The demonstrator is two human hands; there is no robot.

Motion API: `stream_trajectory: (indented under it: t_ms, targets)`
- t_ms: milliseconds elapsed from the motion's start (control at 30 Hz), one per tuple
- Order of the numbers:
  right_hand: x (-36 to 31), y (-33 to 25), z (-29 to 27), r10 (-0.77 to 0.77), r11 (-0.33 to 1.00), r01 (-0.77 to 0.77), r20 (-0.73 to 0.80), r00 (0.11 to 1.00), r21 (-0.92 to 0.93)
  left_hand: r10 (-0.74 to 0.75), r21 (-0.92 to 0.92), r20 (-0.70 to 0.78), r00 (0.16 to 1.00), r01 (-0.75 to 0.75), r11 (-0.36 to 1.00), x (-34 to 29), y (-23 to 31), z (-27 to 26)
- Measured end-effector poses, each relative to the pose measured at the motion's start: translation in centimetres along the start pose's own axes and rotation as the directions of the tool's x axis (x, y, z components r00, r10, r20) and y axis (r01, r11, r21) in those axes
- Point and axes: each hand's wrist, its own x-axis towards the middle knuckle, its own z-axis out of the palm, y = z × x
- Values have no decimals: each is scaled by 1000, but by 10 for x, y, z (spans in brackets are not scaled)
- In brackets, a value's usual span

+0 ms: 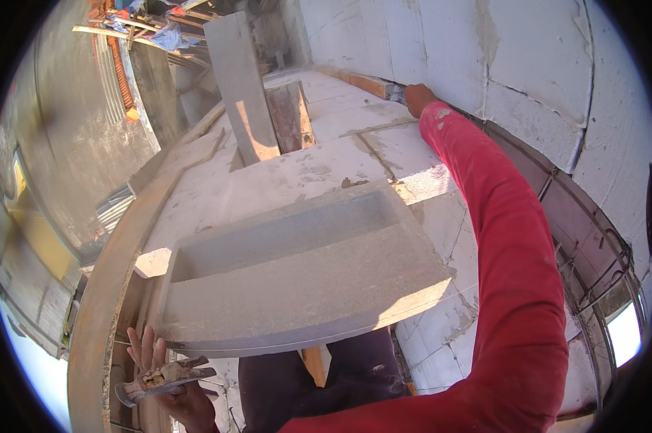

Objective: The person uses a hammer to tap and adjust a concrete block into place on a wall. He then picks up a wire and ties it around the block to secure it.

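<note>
A claw hammer (169, 378) lies across my left hand (189, 404) at the lower left. Its metal head faces up, and the handle is mostly hidden. The hand's fingers stretch up past the hammer, beside the near left corner of a grey concrete trough-shaped block (304, 289). My right arm, in a red sleeve, reaches far forward along the white block wall. At its end my right hand (418, 99) is closed low against that wall, close to the end of a wooden strip (369, 84). Whatever its fingers hold is hidden.
Behind the trough block, a tall grey concrete piece (243, 86) stands tilted by an opening. The white block wall (528, 65) rises on the right, with steel bars (600, 285) below it. A wooden board (99, 325) edges the left side. Scrap timber (153, 32) lies at the far left.
</note>
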Motion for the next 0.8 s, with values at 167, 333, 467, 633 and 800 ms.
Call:
stream_trajectory:
  t_ms: [167,333,467,633,800]
  targets:
    - [45,4,29,-20,998,22,28,999,-55,-27,36,-12,1000,27,999,-1,-24,8]
    - [69,10,48,28,997,-21,100,995,-72,9,40,13,1000,-10,999,1,-33,9]
    - [80,1,52,43,993,-30,109,993,-112,54,104,23,998,-56,993,-5,-46,7]
    - [102,9,76,23,995,-20,36,999,-97,140,-21,-141,980,-144,989,-4,-69,26]
    - [116,19,91,-2,993,1,-7,1000,-116,213,-34,-225,951,-226,973,-5,-85,33]
